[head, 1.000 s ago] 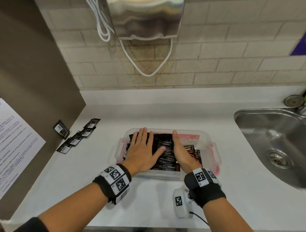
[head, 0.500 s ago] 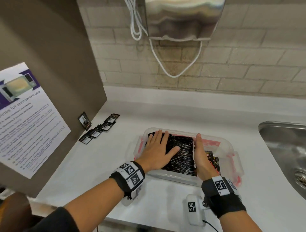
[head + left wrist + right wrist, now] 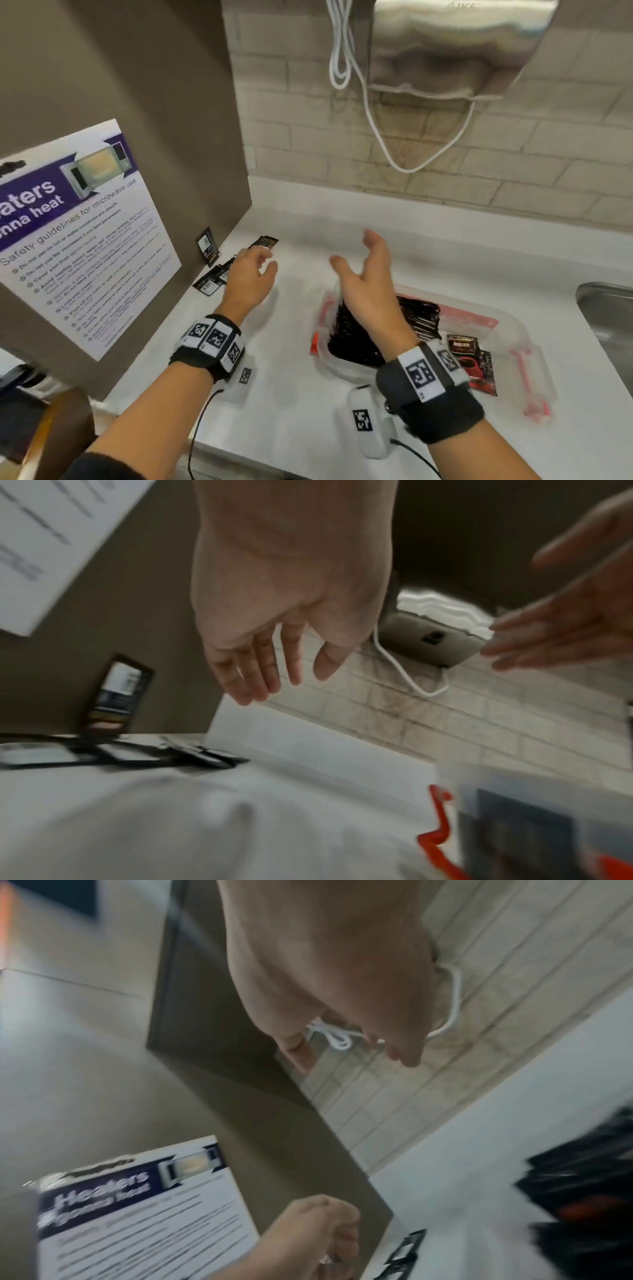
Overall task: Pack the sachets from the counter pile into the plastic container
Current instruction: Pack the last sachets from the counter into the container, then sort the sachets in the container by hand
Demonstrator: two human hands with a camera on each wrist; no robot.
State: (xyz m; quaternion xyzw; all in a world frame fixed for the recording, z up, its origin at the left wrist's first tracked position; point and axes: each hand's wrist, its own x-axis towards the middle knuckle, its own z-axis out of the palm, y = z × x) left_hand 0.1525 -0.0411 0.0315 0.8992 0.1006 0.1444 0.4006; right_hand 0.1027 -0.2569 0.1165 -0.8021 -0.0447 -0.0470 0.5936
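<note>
Head view shows most sachets (image 3: pixel 383 329) packed in the plastic container (image 3: pixel 510 346); a few loose sachets (image 3: pixel 219 274) remain by the brown panel (image 3: pixel 137 102), under the empty, slack-fingered left hand (image 3: pixel 248 277); the right hand (image 3: pixel 366 281) hovers empty, fingers spread

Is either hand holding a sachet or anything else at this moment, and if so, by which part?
Nothing is held. The left hand hovers open over the loose sachets by the panel; the right hand is raised, open and empty, above the plastic container.

Black sachets (image 3: pixel 416 313); clear, red-clipped container (image 3: pixel 510 329)
</note>
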